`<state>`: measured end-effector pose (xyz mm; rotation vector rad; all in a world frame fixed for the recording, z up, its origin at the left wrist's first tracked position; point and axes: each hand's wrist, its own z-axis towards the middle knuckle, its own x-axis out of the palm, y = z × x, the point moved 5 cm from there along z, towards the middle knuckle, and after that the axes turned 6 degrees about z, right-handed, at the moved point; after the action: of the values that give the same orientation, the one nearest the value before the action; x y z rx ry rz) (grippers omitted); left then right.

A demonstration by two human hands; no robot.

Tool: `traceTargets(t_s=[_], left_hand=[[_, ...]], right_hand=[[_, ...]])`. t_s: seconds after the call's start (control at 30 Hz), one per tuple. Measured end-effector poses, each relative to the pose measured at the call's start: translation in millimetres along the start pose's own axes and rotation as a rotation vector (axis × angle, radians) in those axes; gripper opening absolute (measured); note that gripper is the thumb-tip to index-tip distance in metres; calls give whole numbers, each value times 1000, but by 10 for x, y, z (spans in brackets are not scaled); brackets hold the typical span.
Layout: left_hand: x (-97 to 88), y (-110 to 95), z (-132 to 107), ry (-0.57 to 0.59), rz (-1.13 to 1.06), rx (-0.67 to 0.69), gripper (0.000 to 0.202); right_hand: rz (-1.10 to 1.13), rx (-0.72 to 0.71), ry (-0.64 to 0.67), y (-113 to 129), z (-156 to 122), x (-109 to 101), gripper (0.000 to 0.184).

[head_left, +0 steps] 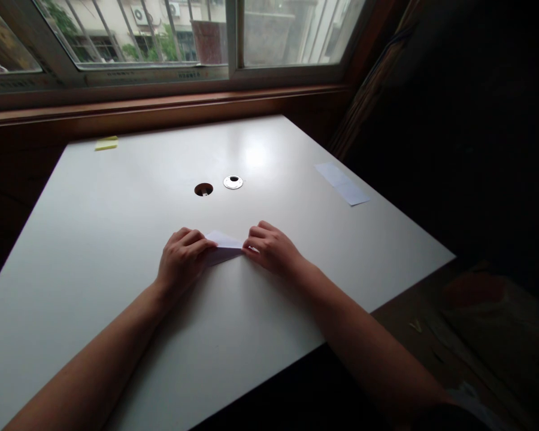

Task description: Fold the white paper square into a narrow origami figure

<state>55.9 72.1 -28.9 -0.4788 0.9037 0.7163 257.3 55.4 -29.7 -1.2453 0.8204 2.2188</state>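
Observation:
A small folded sheet of white paper (pixel 224 242) is between my two hands, just above or on the white tabletop. It has a crease across its middle and narrows to a point on the right. My left hand (pixel 182 254) grips its left part, thumb and fingers pressed together, and hides that end. At the right tip, my right hand (pixel 270 246) pinches the paper between thumb and fingertips. Both wrists hover close to the table.
The white table (pixel 117 239) has a round cable hole (pixel 203 190) with a round grommet cover (pixel 233 182) beside it. A creased paper strip (pixel 342 184) lies near the right edge. Yellow sticky notes (pixel 106 143) lie at the far left corner. Behind stands a window (pixel 161 36).

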Motion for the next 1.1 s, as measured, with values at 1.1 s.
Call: traceTargets(t_s=[1.1], left_hand=[[-68,-56,24,-76,-168,36,9]], right_hand=[[18,-7,-20,63,13,6,23]])
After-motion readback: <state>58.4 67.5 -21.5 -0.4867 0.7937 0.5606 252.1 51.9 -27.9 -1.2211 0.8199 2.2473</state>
